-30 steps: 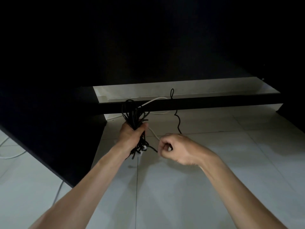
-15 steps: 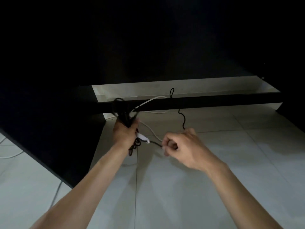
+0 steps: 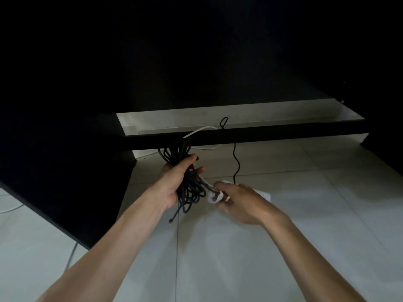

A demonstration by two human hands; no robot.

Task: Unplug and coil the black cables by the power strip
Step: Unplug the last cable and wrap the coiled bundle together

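A dark desk (image 3: pixel 65 162) stands over the tile floor (image 3: pixel 218 258). The left hand (image 3: pixel 174 184) grips the coiled black cables (image 3: pixel 189 188). The right hand (image 3: pixel 237 203) pinches a white plug (image 3: pixel 214 196) just beside them, hiding most of the power strip (image 3: pixel 265 194).

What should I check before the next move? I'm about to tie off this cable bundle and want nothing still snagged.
1. Left hand grips the black cable bundle: ok.
2. Right hand holds the white piece at the bundle's end: ok.
3. Loose tail tucked in: not ok, it dangles.
4. Thin black cable unplugged from the power strip: cannot tell.
5. White cable clear of the loops: cannot tell.
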